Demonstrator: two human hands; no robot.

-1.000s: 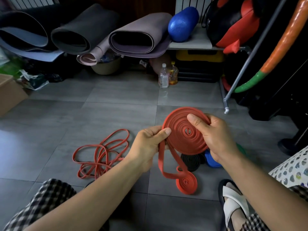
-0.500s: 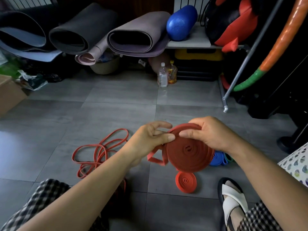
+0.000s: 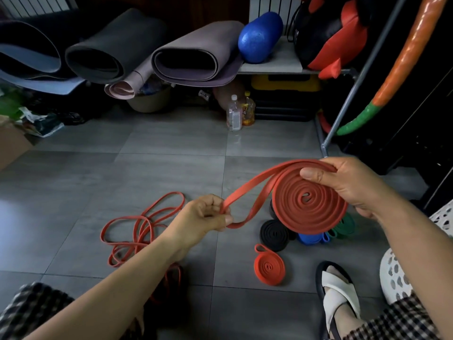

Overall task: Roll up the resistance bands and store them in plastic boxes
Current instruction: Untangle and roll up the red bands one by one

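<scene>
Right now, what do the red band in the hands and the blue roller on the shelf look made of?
Red band: likely rubber or latex, matte. It coils in flat layers, and the free tail bends in a soft loop at the left hand. Blue roller: probably foam, pebbled with a slight sheen, but the look alone won't confirm it.

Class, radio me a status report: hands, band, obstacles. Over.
Right hand grips red coil; left hand pinches its loose tail. Tail not yet wound in. Black roll on floor beneath, apart.
</scene>
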